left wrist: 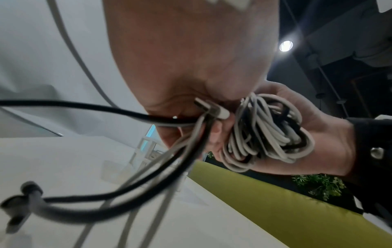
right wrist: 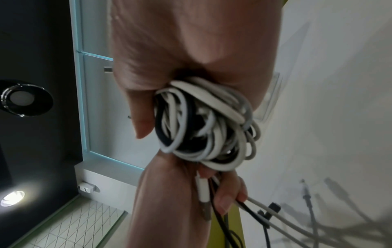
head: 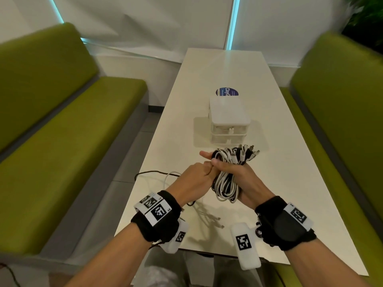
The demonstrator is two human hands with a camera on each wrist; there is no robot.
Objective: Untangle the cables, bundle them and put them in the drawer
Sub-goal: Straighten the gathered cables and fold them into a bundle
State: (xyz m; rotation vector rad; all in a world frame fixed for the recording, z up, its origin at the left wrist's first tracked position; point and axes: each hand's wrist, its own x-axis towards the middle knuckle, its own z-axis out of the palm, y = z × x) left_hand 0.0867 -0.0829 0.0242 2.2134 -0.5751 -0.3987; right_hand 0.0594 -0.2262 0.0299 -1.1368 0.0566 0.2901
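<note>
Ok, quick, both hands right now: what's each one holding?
Left hand: closed, pinching loose cable ends that trail onto the table.
Right hand: closed around the coiled cable bundle.

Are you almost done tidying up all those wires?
About halfway. Done: most cables are looped into one bundle, gripped by the right hand. In hand: the left hand grips loose cable ends that trail down to the table, so the bundling isn't finished. Left: nothing has gone in the drawer box yet; its two drawers look shut.
</note>
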